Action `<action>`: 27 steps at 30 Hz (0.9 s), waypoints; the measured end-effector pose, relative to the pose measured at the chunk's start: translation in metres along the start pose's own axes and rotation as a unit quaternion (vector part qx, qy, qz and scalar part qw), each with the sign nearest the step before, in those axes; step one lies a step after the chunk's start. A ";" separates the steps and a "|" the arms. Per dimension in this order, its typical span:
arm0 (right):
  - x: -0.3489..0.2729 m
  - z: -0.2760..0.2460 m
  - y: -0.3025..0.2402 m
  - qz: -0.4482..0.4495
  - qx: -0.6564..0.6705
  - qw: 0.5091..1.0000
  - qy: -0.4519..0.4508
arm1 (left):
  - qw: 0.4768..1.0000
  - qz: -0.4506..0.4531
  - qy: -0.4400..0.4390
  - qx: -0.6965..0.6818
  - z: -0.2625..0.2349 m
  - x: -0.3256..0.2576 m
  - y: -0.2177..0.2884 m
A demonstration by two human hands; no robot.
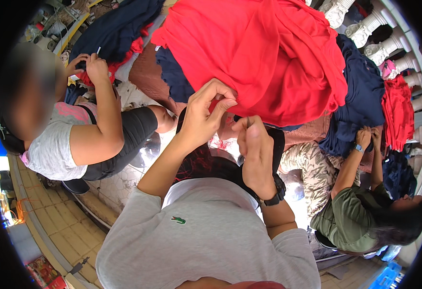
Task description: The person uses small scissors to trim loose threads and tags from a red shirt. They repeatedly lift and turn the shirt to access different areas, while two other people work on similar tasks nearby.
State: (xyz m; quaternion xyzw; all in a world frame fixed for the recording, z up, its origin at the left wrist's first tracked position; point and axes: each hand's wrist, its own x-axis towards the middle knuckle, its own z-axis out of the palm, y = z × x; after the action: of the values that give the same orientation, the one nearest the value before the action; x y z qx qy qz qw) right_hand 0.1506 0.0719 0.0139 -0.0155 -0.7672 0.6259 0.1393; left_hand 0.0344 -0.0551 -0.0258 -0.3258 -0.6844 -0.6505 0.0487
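A large heap of red fabric [254, 53] lies in front of me, draped over something dark navy. My left hand [206, 111] is at its near edge, thumb and forefinger pinched on the red fabric. Just right of it and a little nearer, my right hand [255, 149] is raised with its fingers curled and thumb pressed to the forefinger. A small dark bit shows at that fingertip, too small to name. A dark watch [275, 192] is on my right wrist. Short red threads [220, 143] lie below my hands.
On the left a seated person [62, 135] handles dark and red cloth. To the right another person in a green shirt [350, 216] works on navy fabric [358, 91]. White balusters [386, 45] line the far right, with red cloth [397, 113] beside them. Brown cloth [148, 77] hangs under the heap.
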 end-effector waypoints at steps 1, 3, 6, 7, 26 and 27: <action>0.008 0.002 0.000 0.030 0.007 0.999 0.009 | 1.000 0.007 -0.001 0.007 -0.001 0.000 0.001; 0.013 0.001 0.008 0.048 0.022 0.999 -0.006 | 1.000 0.006 0.015 0.003 0.001 -0.003 0.003; 0.017 0.005 0.013 0.066 0.018 0.998 -0.016 | 1.000 -0.002 0.025 -0.004 0.001 -0.003 0.005; 0.017 0.006 0.012 0.067 0.010 0.998 -0.015 | 1.000 0.000 0.025 -0.005 0.001 -0.003 0.004; 0.014 -0.003 0.027 0.052 -0.003 0.998 0.035 | 0.995 0.056 -0.053 0.070 -0.020 -0.009 0.019; 0.014 -0.004 0.025 0.061 0.031 0.995 0.072 | 0.991 0.087 -0.034 0.096 -0.023 -0.009 0.017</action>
State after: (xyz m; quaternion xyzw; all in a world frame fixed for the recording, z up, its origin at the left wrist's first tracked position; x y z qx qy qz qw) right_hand 0.1346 0.0842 -0.0064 -0.1037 -0.7331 0.6538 0.1562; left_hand 0.0418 -0.0803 -0.0118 -0.3999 -0.7142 -0.5632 0.1126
